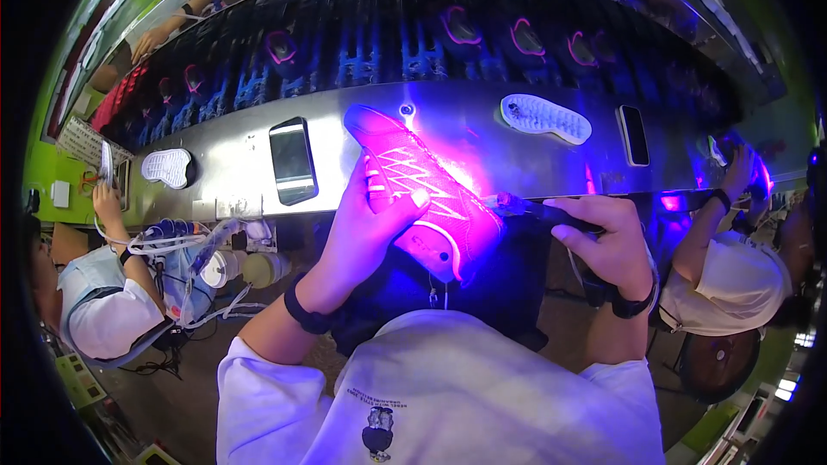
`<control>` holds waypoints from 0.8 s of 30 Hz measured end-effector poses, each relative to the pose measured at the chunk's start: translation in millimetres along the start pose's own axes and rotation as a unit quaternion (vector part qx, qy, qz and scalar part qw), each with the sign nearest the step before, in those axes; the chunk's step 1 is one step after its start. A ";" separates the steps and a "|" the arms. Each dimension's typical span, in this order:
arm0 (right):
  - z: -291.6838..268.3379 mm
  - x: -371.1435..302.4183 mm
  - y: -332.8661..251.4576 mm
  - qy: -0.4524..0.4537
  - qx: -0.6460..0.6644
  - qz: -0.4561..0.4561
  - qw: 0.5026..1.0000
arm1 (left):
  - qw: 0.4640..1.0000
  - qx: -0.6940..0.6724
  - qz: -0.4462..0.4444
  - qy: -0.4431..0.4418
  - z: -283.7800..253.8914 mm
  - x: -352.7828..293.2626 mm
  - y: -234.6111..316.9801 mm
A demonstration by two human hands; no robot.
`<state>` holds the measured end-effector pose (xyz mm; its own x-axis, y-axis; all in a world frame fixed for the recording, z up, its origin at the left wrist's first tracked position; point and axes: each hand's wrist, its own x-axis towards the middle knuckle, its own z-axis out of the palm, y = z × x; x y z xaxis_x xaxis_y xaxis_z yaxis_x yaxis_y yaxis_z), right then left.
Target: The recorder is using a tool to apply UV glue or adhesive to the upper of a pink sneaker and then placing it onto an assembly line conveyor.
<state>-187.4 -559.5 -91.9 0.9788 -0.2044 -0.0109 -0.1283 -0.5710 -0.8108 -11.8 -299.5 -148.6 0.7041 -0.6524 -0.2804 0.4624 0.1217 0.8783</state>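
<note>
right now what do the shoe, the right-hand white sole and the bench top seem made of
Shoe: probably matte mesh textile, from its fine texture, though coloured light obscures it. White sole: likely moulded rubber or foam, with ridges across its face. Bench top: apparently smooth metal, grey with glossy reflections.

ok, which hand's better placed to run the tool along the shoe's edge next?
Right hand, probably: it holds the dark-handled tool, tip by the pink shoe's edge. The left hand is occupied holding the shoe.
</note>
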 end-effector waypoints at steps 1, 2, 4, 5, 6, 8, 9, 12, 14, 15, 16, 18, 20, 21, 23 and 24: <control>-1.1 -0.7 0.3 -0.001 -0.021 -0.001 1.000 | 1.000 -0.002 0.003 0.002 -0.1 -1.0 -0.2; -1.3 -0.9 0.2 -0.002 -0.042 -0.002 0.999 | 1.000 -0.004 -0.001 0.002 0.2 -1.8 -0.5; 0.2 -2.3 -0.2 0.006 -0.028 -0.002 1.000 | 1.000 -0.008 -0.004 0.002 -0.4 -3.1 -2.1; 0.5 -3.0 -0.4 0.016 -0.012 0.000 1.000 | 1.000 -0.001 0.004 -0.001 -1.1 -3.3 -4.2; 0.3 -2.1 -1.4 0.015 -0.013 -0.001 1.000 | 1.000 0.006 0.012 -0.003 -1.2 -3.5 -5.5; 0.9 0.5 -4.5 -0.018 -0.034 -0.006 0.999 | 1.000 0.008 0.010 -0.001 -1.7 -4.1 -5.0; 1.4 -0.2 -4.1 -0.018 -0.034 -0.007 0.999 | 1.000 0.010 0.007 0.000 -1.8 -4.3 -4.7; 2.0 -2.0 2.1 -0.004 -0.017 -0.029 0.999 | 1.000 -0.002 -0.011 0.005 -2.8 -3.9 -3.6; 4.1 -4.3 8.3 -0.003 0.003 -0.026 1.000 | 1.000 -0.005 -0.015 0.000 -4.5 -2.9 -7.2; 6.6 -4.4 11.1 -0.003 0.003 -0.028 1.000 | 1.000 -0.008 -0.022 -0.006 -5.2 -2.4 -8.9; 8.9 -5.3 14.7 0.009 0.007 -0.034 0.999 | 1.000 -0.007 -0.021 -0.005 -4.9 -2.5 -10.1; 12.5 -7.2 19.3 0.020 0.011 -0.042 0.999 | 0.997 -0.045 -0.065 -0.015 -4.1 -3.5 -11.9; 15.8 -8.8 23.1 0.031 0.016 -0.017 0.999 | 0.992 -0.068 -0.101 -0.025 -2.4 -5.9 -11.0; 16.7 -8.0 23.7 0.033 0.017 -0.018 0.999 | 0.986 -0.093 -0.137 -0.034 -1.7 -6.6 -10.8; 16.0 -5.9 21.5 0.044 0.005 -0.044 0.998 | 0.977 -0.125 -0.163 -0.056 -1.1 -6.1 -11.2; 13.0 -5.5 20.1 0.046 0.006 -0.043 0.998 | 0.966 -0.157 -0.188 -0.077 -0.4 -5.5 -11.7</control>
<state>-193.3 -559.6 -115.8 0.9674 -0.2269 0.1122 -0.0419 -0.5807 -0.8130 -20.9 -297.1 -157.6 0.3771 -0.7950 -0.4751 0.8278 0.0592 0.5579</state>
